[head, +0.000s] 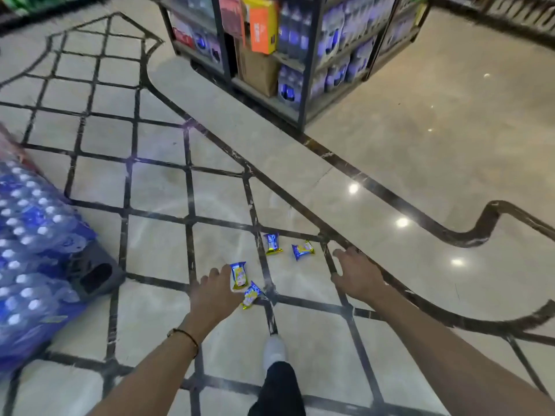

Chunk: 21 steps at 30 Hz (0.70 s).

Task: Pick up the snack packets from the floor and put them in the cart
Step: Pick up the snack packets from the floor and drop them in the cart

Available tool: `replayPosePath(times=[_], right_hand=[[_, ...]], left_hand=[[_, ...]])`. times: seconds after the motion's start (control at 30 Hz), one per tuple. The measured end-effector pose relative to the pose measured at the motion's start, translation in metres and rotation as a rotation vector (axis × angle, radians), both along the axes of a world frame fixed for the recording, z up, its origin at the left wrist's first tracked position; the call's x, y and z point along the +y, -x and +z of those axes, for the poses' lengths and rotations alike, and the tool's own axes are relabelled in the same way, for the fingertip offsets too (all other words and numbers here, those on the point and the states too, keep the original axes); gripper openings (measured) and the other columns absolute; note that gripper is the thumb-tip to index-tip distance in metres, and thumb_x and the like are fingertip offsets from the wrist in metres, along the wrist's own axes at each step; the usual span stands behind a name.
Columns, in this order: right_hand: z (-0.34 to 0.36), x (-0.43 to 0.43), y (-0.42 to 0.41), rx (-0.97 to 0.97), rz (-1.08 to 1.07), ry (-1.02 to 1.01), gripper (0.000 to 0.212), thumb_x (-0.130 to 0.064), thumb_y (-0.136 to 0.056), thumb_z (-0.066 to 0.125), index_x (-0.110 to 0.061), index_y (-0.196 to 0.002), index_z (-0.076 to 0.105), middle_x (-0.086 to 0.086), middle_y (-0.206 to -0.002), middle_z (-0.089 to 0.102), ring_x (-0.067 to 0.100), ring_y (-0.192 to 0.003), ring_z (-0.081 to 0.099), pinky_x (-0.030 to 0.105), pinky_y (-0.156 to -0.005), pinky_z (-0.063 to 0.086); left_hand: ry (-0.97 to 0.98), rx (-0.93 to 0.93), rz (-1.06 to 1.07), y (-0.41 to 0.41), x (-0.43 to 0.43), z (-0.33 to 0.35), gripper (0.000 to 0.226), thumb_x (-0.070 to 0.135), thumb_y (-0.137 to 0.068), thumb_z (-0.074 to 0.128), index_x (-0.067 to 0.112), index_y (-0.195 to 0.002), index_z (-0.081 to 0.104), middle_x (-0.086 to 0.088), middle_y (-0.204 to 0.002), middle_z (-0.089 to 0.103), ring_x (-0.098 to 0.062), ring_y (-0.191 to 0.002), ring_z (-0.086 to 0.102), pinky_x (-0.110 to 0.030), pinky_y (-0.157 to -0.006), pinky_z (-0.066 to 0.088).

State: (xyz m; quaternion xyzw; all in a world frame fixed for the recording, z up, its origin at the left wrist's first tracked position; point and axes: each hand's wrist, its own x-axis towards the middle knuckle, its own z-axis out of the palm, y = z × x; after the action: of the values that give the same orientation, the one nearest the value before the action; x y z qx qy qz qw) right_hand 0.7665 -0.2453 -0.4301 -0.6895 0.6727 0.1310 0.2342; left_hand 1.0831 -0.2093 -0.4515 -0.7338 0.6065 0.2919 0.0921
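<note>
4 snack packets lie on the tiled floor (pixel 156 253). The left hand (pixel 214 295) touches packet 1 (pixel 238 275), fingers loose; packet 2 (pixel 251 295) lies at its 5 o'clock. The right hand (pixel 356 276) hangs open, empty; packets 3 (pixel 272 243) and 4 (pixel 302 250) at its 10 o'clock.

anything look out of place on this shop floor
Yes: four blue-and-yellow snack packets lie scattered on the tiled floor instead of on a shelf. Two sit by the left hand; two more lie farther ahead.
</note>
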Motion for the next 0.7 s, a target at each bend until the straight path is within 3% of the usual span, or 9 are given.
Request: replayPosePath(times=[0.2,0.33,0.47,0.57,0.7], right_hand=[[-0.113,-0.087,0.011,0.003,0.059,-0.098,0.052,-0.034,-0.086,0.056,-0.019,-0.134,0.043,0.008,-0.124,0.050,0.032,-0.115,0.049,0.040,-0.083,0.047],[-0.203,-0.137,0.018,0.039,0.142,-0.109,0.047,-0.033,-0.087,0.054,-0.017,-0.130,0.045,0.009,-0.121,0.051,0.032,-0.109,0.051,0.040,-0.079,0.048],[-0.315,-0.177,0.024,0.012,0.192,-0.090,0.050,-0.029,-0.088,0.055,-0.014,-0.134,0.045,0.012,-0.116,0.054,0.032,-0.107,0.051,0.040,-0.080,0.047],[-0.407,-0.197,0.026,-0.050,0.171,-0.110,0.055,-0.027,-0.088,0.057,-0.014,-0.139,0.043,0.012,-0.118,0.053,0.032,-0.114,0.047,0.041,-0.087,0.045],[-0.527,-0.219,0.032,0.015,0.323,-0.097,0.061,-0.023,-0.085,0.061,-0.010,-0.140,0.039,0.016,-0.127,0.049,0.038,-0.116,0.046,0.047,-0.092,0.046]], left_hand=[[-0.072,-0.029,0.011,0.003,-0.052,-0.092,0.059,0.047,-0.079,0.066,0.022,-0.126,0.041,-0.004,-0.120,0.051,-0.029,-0.117,0.051,-0.050,-0.094,0.047],[-0.064,-0.017,0.052,0.011,-0.073,-0.176,0.057,0.041,-0.082,0.068,0.021,-0.127,0.039,-0.003,-0.126,0.047,-0.028,-0.119,0.049,-0.044,-0.089,0.050],[-0.024,-0.015,0.116,0.032,-0.092,-0.288,0.054,0.036,-0.085,0.064,0.021,-0.131,0.040,-0.004,-0.119,0.049,-0.028,-0.113,0.050,-0.041,-0.083,0.049],[-0.077,-0.080,0.091,0.049,-0.091,-0.385,0.062,0.037,-0.086,0.060,0.022,-0.141,0.035,-0.007,-0.129,0.047,-0.029,-0.115,0.049,-0.041,-0.086,0.045],[-0.118,-0.204,0.036,0.055,-0.083,-0.504,0.081,0.041,-0.085,0.062,0.022,-0.150,0.018,-0.008,-0.139,0.038,-0.031,-0.122,0.043,-0.044,-0.092,0.041]])
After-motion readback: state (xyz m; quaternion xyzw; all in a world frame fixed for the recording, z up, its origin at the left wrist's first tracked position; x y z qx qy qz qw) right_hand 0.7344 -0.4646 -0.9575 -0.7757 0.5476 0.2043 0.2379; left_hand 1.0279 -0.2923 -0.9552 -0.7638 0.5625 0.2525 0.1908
